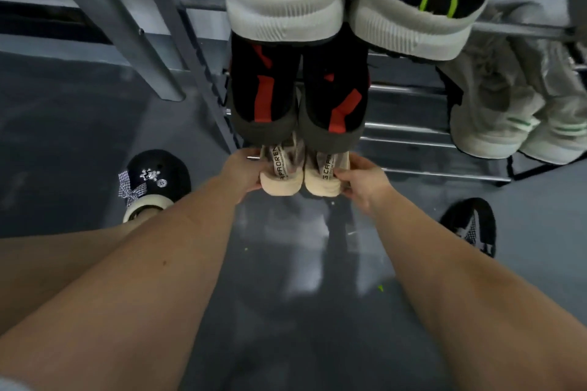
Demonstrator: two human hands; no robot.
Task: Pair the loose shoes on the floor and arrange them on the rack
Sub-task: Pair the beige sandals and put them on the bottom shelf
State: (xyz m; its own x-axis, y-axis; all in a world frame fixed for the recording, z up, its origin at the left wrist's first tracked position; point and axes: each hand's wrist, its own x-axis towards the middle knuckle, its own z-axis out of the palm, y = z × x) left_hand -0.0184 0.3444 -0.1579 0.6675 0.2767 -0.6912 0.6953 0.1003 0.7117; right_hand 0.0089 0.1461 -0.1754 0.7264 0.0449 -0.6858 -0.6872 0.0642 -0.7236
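A pair of beige shoes with lettered heel straps sits side by side at the bottom tier of the metal rack [413, 128], heels toward me. My left hand [243, 173] grips the left beige shoe [279, 182] at its outer side. The right beige shoe [322, 182] is held at its heel by my right hand [362, 182]. Above them on the rack stand a black-and-red pair [298, 92] and, higher, a black pair with white soles and green stripes [349, 3]. A pale grey-white pair [521, 117] rests on the rack at the right.
A black shoe with a checked bow and silver charms [155, 182] is on the grey floor at the left, by my knee. Another black shoe with a checked pattern [470, 225] lies on the floor at the right. A grey metal frame [127, 25] rises at the upper left.
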